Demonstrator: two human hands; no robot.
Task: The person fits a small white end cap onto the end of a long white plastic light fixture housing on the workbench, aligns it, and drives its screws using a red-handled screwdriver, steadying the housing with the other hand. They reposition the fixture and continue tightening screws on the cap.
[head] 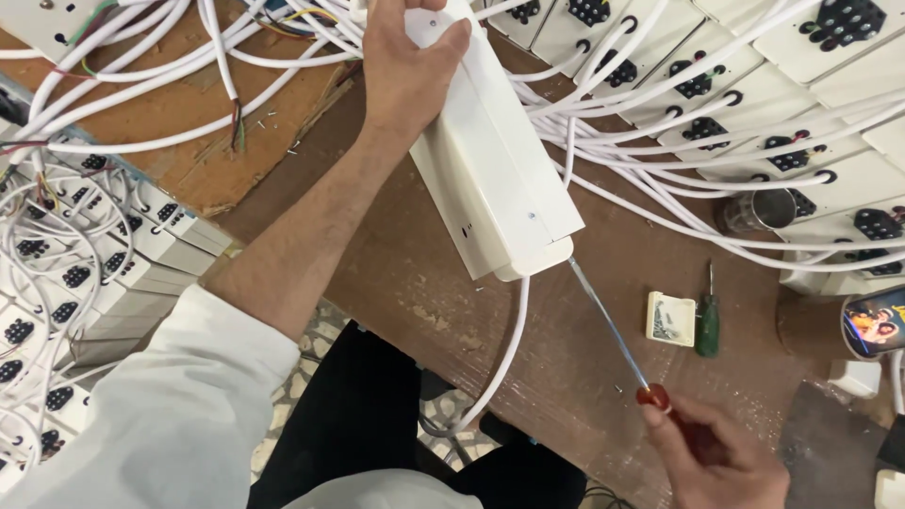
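My left hand grips the far end of a long white extension-board case, held tilted above a brown wooden table. A white cable hangs from the case's near end. My right hand holds a screwdriver by its red handle. The thin shaft slants up and its tip meets the near end of the case.
Many white socket boards with tangled white cables fill the far right. More boards are stacked at the left. A small box of screws, a green screwdriver, a steel cup and a printed mug stand at the right.
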